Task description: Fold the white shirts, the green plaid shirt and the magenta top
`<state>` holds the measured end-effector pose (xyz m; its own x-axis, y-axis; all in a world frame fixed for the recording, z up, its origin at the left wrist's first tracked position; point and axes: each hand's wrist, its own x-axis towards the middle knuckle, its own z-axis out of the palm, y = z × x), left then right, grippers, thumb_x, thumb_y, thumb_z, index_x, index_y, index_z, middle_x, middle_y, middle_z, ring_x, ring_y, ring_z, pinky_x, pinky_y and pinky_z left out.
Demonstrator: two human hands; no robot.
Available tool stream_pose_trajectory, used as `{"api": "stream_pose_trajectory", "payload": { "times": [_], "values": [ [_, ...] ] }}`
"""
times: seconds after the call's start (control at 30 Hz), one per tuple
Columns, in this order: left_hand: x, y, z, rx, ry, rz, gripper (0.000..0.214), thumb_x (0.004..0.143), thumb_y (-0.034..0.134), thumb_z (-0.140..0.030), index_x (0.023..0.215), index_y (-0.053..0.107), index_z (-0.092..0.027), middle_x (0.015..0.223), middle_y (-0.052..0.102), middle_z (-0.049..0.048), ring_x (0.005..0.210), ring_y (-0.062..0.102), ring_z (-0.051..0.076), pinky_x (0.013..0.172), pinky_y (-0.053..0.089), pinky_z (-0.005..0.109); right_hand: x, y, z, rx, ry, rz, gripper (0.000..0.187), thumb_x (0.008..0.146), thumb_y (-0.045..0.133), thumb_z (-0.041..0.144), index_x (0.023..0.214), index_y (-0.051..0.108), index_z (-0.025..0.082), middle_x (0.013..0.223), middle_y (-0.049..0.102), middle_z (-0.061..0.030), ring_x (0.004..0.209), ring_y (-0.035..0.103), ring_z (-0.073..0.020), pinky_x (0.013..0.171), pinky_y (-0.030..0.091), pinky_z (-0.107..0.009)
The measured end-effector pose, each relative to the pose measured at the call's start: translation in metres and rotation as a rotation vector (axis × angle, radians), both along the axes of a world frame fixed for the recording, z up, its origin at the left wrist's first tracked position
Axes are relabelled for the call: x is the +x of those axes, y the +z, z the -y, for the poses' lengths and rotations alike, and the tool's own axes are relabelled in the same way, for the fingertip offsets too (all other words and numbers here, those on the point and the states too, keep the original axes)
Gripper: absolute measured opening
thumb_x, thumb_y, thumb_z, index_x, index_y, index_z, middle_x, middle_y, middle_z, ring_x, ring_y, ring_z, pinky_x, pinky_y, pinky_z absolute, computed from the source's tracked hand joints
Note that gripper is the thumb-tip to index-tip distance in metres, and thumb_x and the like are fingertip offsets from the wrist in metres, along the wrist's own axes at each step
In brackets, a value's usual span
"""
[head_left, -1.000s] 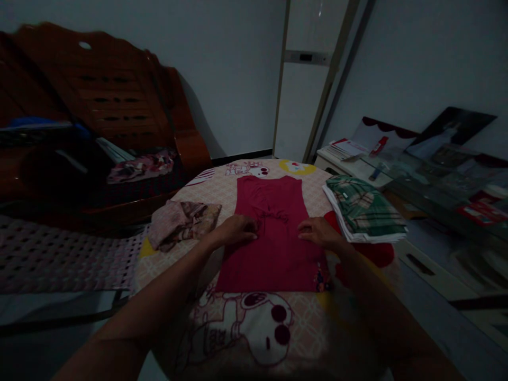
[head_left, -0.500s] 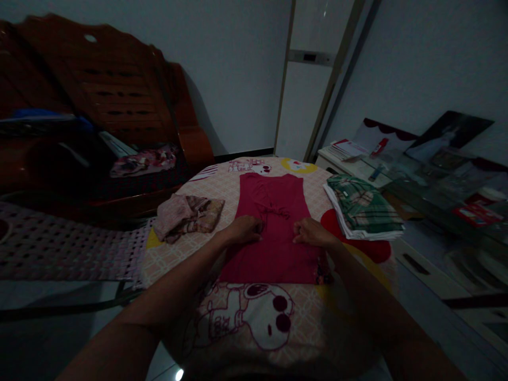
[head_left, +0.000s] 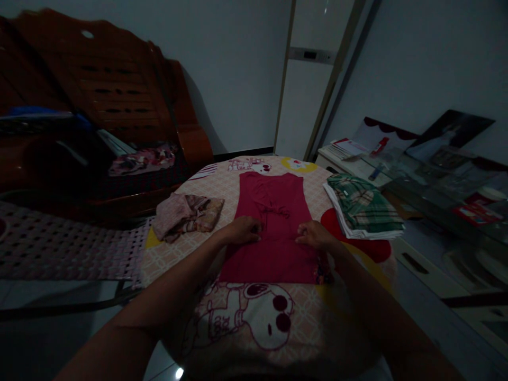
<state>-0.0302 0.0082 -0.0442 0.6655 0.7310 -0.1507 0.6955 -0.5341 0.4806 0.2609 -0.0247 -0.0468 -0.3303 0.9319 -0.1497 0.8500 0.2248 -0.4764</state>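
Observation:
A pink sleeveless top (head_left: 272,259) lies flat on the round table, with gathered fabric at its chest and a faint crease running across its middle. My left hand (head_left: 243,230) rests on its left side, fingers curled and pinching the cloth. On the opposite side my right hand (head_left: 314,234) pinches the fabric in the same way. A small patch of dark floral cloth (head_left: 323,272) shows at the top's lower right corner. Left of the top sits a loosely folded brown patterned garment (head_left: 186,214). A folded green plaid garment (head_left: 359,203) lies on white cloth at the right.
A patterned tablecloth (head_left: 270,328) with cartoon dogs covers the table. Beyond it stand a wooden bench (head_left: 119,95) at left and a tall white cabinet-like unit (head_left: 304,100). A woven seat (head_left: 75,243) is close on the left; a glass-topped stand (head_left: 420,185) with boxes is on the right.
My right hand has shifted slightly right, and the fingers of both hands have loosened a little. The crease between them shows more clearly. The garments have stayed in place.

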Motion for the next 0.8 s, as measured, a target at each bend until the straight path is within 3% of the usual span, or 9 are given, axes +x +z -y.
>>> {"api": "stream_pose_trajectory", "payload": {
  "times": [0.2,0.33,0.47,0.57,0.8],
  "values": [
    [-0.004,0.001,0.002,-0.01,-0.057,0.102,0.006,0.079,0.061,-0.019,0.083,0.065,-0.018,0.08,0.068,0.001,0.073,0.06,0.014,0.066,0.039,0.023,-0.001,0.0,0.005,0.112,0.039,-0.076,0.007,0.077,0.072,0.021,0.077,0.066,0.018,0.067,0.064,0.0022,0.063,0.054,-0.0123,0.059,0.031,-0.023],
    [-0.008,0.024,-0.008,0.087,-0.038,0.094,0.009,0.082,0.058,-0.019,0.086,0.066,-0.018,0.083,0.069,0.0013,0.076,0.061,0.015,0.068,0.041,0.023,-0.001,0.023,-0.004,0.246,0.061,-0.037,0.003,0.08,0.07,0.019,0.081,0.068,0.019,0.074,0.068,-0.0004,0.068,0.059,-0.0144,0.062,0.033,-0.024],
    [-0.009,0.057,-0.04,0.255,0.068,0.033,0.015,0.084,0.06,-0.024,0.093,0.07,-0.017,0.088,0.072,0.005,0.08,0.063,0.017,0.073,0.043,0.026,-0.006,0.055,-0.032,0.421,0.027,0.068,0.004,0.085,0.069,0.021,0.088,0.07,0.019,0.083,0.072,-0.0044,0.075,0.062,-0.0174,0.068,0.036,-0.025],
    [-0.003,0.072,-0.072,0.37,0.154,-0.005,0.02,0.084,0.061,-0.022,0.1,0.072,-0.018,0.094,0.074,0.0059,0.086,0.065,0.019,0.079,0.045,0.028,-0.014,0.073,-0.064,0.493,-0.056,0.24,0.008,0.087,0.069,0.023,0.094,0.071,0.019,0.09,0.074,-0.0071,0.084,0.064,-0.0204,0.071,0.038,-0.027],
    [0.014,0.073,-0.139,0.494,0.315,-0.141,0.027,0.087,0.06,-0.025,0.11,0.074,-0.022,0.109,0.074,0.0069,0.105,0.065,0.023,0.085,0.047,0.03,-0.033,0.084,-0.132,0.541,-0.109,0.473,0.022,0.094,0.059,0.027,0.111,0.07,0.017,0.109,0.073,-0.0139,0.102,0.065,-0.0258,0.079,0.043,-0.031]
  ]
}}
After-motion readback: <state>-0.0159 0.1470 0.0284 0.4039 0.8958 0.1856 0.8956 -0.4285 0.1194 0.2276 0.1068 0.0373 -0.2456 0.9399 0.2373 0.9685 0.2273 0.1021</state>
